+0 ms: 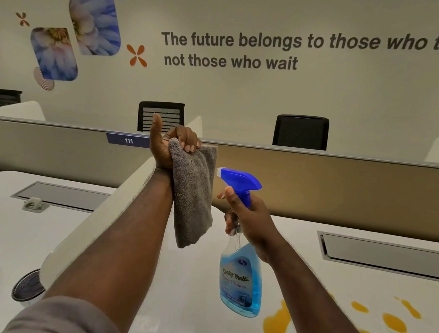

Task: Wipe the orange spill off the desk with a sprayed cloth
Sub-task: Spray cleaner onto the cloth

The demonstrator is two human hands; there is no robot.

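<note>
- Bin [28, 286]: dark and round, on the bench [184, 318] at the lower left, partly hidden behind the left forearm and a white divider [96, 222]. Contents cannot be told.
- Left hand [169, 144]: raised above the bench, forearm upright, thumb pointing up. Fingers [187, 144] closed around the top edge of the cloth.
- Cloth [194, 196]: grey, hanging down from the left hand beside the wrist, clear of the bench.
- Bottle [241, 278]: clear spray type, holding blue liquid in its lower body, with a blue trigger head [242, 179]. Held tilted above the bench, nozzle aimed left at the cloth and near it.
- Right hand [250, 219]: wrapped around the bottle neck from the right, forearm reaching up from the lower right. Fingers closed on the neck, index finger [229, 196] at the trigger.
- Spill [394, 323]: orange blots scattered on the white bench at the lower right, below and right of the bottle; one larger patch [276, 321] lies just left of the right forearm. Neither the cloth nor the bottle touches it.
</note>
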